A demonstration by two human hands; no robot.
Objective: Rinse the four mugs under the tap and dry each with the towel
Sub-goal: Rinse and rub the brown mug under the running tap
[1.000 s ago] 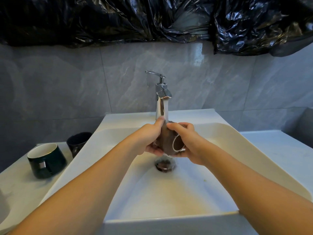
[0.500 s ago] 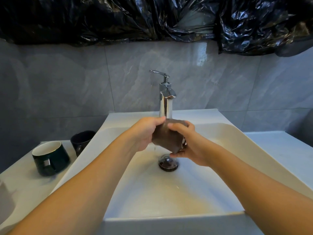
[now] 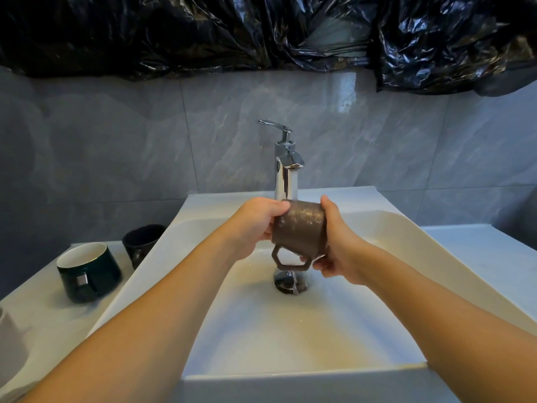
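Observation:
I hold a wet brown mug (image 3: 299, 228) upside down over the white sink (image 3: 392, 228), its angular handle pointing down toward me. My left hand (image 3: 255, 225) grips its left side and my right hand (image 3: 334, 242) its right side. The mug hangs just below the chrome tap (image 3: 286, 167). A thin trickle of water falls from the mug onto the drain (image 3: 289, 283). On the counter at the left stand a dark green mug with a white inside (image 3: 87, 271) and a black mug (image 3: 142, 242).
A pale rounded object (image 3: 8, 344) shows at the lower left edge, cut off by the frame. Black plastic sheeting (image 3: 261, 30) hangs over the grey tiled wall. The white counter (image 3: 479, 257) continues to the right of the sink.
Both hands have raised the brown mug and turned it, so that its base is up and its handle faces down. The stream from the tap has thinned to a trickle.

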